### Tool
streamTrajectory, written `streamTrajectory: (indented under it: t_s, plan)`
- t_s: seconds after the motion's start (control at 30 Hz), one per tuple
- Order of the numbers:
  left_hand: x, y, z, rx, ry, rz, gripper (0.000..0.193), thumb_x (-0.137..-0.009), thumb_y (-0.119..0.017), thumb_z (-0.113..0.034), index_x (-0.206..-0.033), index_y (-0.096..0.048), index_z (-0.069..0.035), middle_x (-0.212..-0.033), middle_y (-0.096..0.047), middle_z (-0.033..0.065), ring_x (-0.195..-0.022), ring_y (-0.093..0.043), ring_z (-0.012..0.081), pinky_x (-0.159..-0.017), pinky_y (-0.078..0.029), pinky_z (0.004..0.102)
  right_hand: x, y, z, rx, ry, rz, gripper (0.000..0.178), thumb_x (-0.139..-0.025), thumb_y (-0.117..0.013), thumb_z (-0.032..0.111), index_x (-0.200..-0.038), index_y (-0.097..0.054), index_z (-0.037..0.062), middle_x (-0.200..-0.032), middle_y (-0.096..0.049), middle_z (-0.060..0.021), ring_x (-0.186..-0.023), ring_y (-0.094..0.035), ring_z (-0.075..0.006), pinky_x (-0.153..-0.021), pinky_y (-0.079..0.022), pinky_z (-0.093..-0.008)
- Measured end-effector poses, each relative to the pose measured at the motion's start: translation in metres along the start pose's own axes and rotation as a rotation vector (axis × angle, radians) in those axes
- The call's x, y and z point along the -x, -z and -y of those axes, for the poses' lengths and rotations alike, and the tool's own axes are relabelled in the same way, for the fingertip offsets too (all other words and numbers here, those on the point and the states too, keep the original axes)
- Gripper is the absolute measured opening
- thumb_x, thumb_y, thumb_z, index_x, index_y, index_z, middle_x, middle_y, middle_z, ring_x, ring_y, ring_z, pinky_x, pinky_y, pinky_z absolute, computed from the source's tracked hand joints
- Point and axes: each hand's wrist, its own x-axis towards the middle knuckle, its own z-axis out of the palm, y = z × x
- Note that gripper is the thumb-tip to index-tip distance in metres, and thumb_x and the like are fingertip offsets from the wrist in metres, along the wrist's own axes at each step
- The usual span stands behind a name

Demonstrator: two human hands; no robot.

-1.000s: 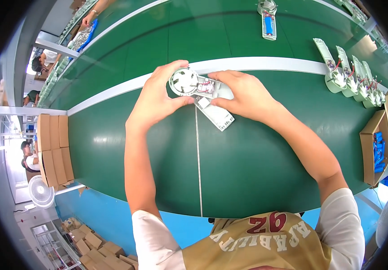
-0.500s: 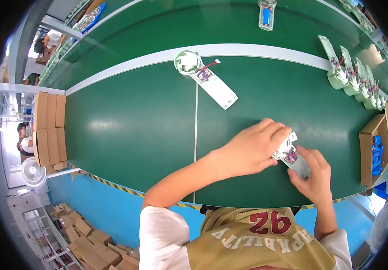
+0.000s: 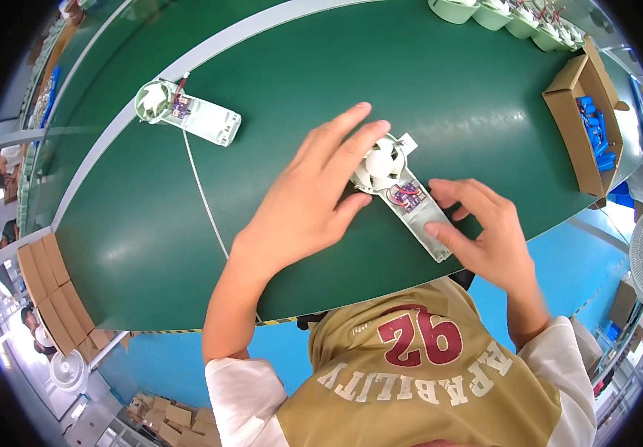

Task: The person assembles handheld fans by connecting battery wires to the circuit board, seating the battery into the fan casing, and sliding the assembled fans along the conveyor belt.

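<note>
A half-built handheld fan (image 3: pixel 385 165) lies on the green table, its pale handle slanting toward me. White blades fill its round head, and a small purple circuit board with red wires sits below them. My left hand (image 3: pixel 300 195) is open beside the head, fingers spread, thumb and forefinger at the rim. At the handle's right side is my right hand (image 3: pixel 487 232), open, with its thumb tip over the handle and forefinger near the edge. A white tab (image 3: pixel 408 143) sticks out from the head. Another half-built fan (image 3: pixel 200 121) rests farther left.
At the right stands an open cardboard box (image 3: pixel 571 123) holding blue cylindrical battery packs (image 3: pixel 596 134). Several fan shells (image 3: pixel 493 16) line the far right edge. Brown cartons (image 3: pixel 54 287) are stacked at the table's left end. A white divider strip (image 3: pixel 209 45) crosses the table.
The view has turned and shifted. My left hand has opened off the fan head, uncovering the blades, and my right hand has loosened around the handle.
</note>
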Motion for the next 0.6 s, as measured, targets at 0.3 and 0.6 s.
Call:
streamTrajectory:
  t_s: [0.3,0.6]
  plan:
    - [0.032,-0.003,-0.013,-0.105,-0.056,-0.236,0.065,-0.076,-0.082,-0.007,-0.136,-0.057,-0.006,-0.146,-0.050,0.0151,-0.129,-0.051,0.0392,-0.103,-0.047,0.0456,0.005,0.246,-0.157,0.412,-0.241,-0.769,0.044,-0.101,-0.064,0.030,-0.133,-0.062,0.0008,-0.122,-0.068,-0.0077,-0.108,-0.065,-0.0150,-0.097,-0.050,-0.0308]
    - [0.054,-0.014,-0.015,-0.161,-0.001,-0.412,0.048,-0.076,-0.083,-0.006,-0.120,-0.066,-0.001,-0.130,-0.063,0.0153,-0.119,-0.060,0.0381,-0.098,-0.050,0.0452,-0.049,0.255,-0.200,0.760,-0.177,-0.145,0.036,-0.093,-0.067,0.021,-0.123,-0.059,0.0029,-0.111,-0.063,-0.0104,-0.092,-0.060,-0.0196,-0.084,-0.050,-0.0328]
